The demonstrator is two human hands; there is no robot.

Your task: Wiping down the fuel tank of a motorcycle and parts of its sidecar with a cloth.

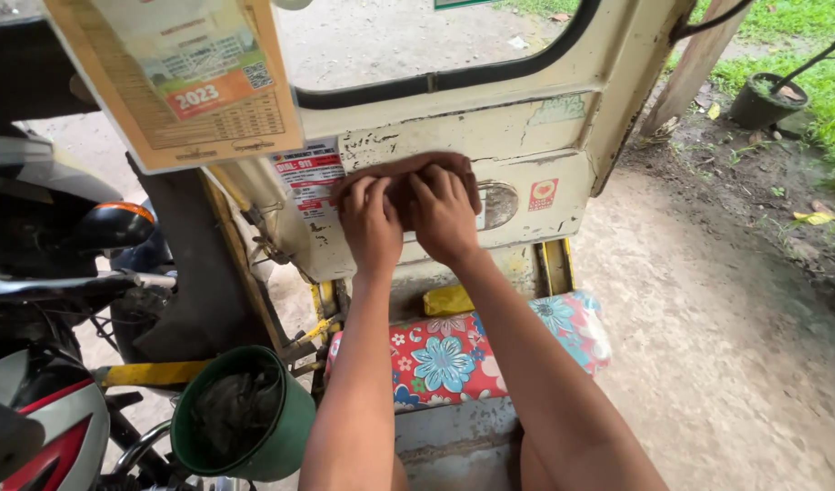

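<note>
My left hand [369,221] and my right hand [443,214] lie side by side, both pressed flat on a brown rag [405,173]. The rag is held against the inner cream panel [526,136] of a small vehicle's side, just under its window. The panel's paint is worn and scratched. A red and white sticker [308,175] sits left of my hands, a small red sticker [544,194] to their right. The rag covers part of a round fitting [501,204].
Below the panel is a seat cushion with a red and blue flower print [454,359]. A green bucket [246,418] stands at lower left beside a motorcycle [45,273]. A calendar [185,77] hangs at upper left. Dirt ground, grass and a dark pot [768,100] lie to the right.
</note>
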